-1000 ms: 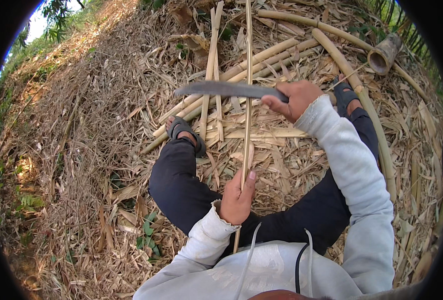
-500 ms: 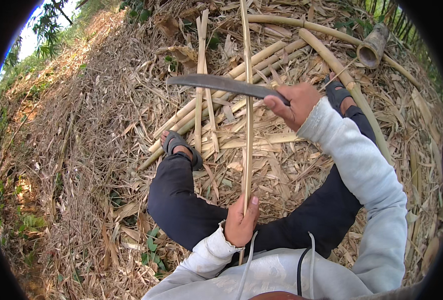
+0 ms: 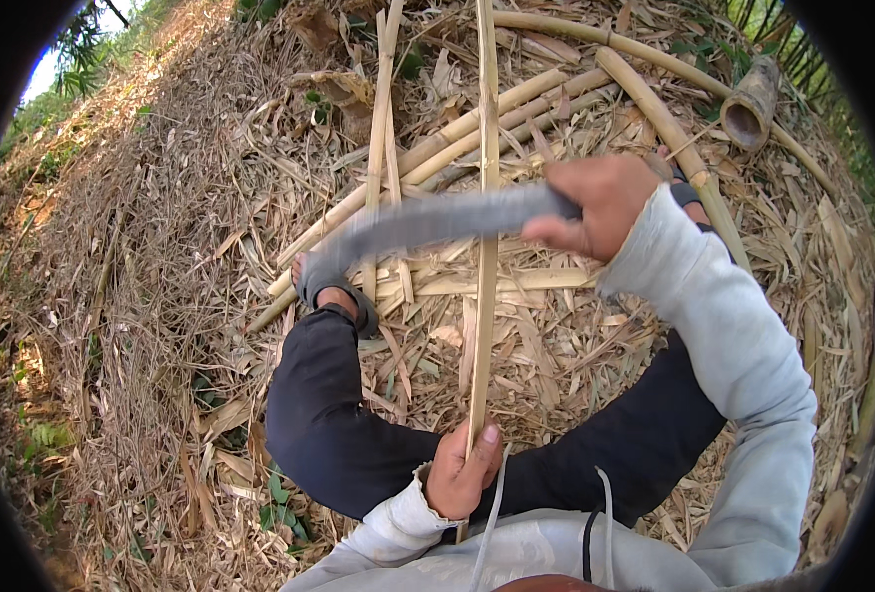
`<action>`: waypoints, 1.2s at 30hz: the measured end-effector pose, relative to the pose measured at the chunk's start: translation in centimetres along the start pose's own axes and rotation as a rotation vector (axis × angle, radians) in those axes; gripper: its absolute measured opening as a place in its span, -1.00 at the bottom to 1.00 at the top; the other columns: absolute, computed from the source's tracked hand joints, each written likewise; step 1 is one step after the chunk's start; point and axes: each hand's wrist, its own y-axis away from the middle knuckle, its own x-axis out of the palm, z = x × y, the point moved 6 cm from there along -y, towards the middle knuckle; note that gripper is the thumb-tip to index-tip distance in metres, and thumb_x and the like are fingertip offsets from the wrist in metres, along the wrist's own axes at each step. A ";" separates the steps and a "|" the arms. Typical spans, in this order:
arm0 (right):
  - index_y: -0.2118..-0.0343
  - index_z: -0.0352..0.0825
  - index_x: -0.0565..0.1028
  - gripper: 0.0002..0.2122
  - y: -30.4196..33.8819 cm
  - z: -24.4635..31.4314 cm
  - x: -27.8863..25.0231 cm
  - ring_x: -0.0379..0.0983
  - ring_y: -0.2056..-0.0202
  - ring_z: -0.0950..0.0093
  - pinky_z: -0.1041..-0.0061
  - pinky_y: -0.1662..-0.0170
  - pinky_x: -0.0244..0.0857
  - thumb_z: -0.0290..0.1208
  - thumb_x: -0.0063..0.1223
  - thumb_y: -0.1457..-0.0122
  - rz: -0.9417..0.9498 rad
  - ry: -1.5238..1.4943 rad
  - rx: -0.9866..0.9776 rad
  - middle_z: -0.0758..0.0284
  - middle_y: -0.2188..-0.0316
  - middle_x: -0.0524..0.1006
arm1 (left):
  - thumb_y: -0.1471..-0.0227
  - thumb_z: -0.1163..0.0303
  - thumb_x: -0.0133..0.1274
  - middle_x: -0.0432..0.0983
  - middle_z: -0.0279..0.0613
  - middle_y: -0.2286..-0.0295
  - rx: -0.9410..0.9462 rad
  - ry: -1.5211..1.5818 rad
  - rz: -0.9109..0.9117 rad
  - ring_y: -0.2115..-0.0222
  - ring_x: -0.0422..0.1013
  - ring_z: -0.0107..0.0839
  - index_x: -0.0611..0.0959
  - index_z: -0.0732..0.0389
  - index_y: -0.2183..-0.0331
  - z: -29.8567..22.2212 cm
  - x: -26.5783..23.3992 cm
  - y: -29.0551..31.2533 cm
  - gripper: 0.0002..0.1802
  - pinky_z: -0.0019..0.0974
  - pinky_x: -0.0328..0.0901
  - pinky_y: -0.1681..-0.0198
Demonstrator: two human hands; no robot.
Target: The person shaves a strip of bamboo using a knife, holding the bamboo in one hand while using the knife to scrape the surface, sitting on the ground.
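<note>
My left hand [image 3: 463,472] is closed around the lower part of a long, pale bamboo strip [image 3: 487,296], close to my lap. The strip runs away from me, past the top of the view. In my right hand [image 3: 610,209] is the handle of a machete [image 3: 437,219] with a long, dark blade, smeared by motion. Its blade points left and crosses the strip in front of my shins; whether it touches the strip I cannot tell. The handle is mostly hidden by my fingers.
Beyond the blade, several bamboo poles [image 3: 531,94] lie slantwise, with split strips [image 3: 378,158] across them. A thicker curved pole [image 3: 654,113] lies by my right foot, and a hollow bamboo section [image 3: 750,104] is at the far right. Dry leaves and shavings [image 3: 181,247] cover the ground.
The machete has moved nearer to me along the strip and its blade has become blurred. My left hand has shifted slightly left and lower, still gripping the strip.
</note>
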 end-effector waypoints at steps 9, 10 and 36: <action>0.54 -0.33 0.51 -0.25 -0.8 -1.4 0.5 0.49 0.61 0.16 0.28 0.43 0.45 0.40 -0.39 -0.15 -0.041 0.132 0.044 0.13 0.70 0.49 | -0.32 0.19 -0.25 0.07 -0.43 0.71 -0.069 0.070 0.000 0.77 -0.04 -0.65 0.29 0.16 0.47 0.2 0.2 -0.6 -0.66 -0.50 -0.11 0.73; 0.52 -0.32 0.51 -0.26 -1.5 -4.1 0.6 0.50 0.60 0.17 0.28 0.43 0.45 0.40 -0.40 -0.15 0.090 -0.070 0.190 0.17 0.69 0.49 | -0.32 0.20 -0.26 0.07 -0.42 0.71 -0.105 -0.011 -0.020 0.77 -0.04 -0.65 0.30 0.17 0.46 -0.3 0.0 -1.1 -0.67 -0.50 -0.09 0.73; 0.45 -0.37 0.48 -0.35 -1.5 -7.2 -1.7 0.47 0.47 0.03 0.16 0.33 0.32 0.29 -0.27 -0.19 -0.138 0.093 0.337 0.03 0.60 0.46 | -0.32 0.22 -0.24 0.10 -0.46 0.71 -0.101 0.054 0.033 0.76 0.00 -0.66 0.30 0.15 0.47 0.2 0.7 0.2 -0.68 -0.50 -0.06 0.72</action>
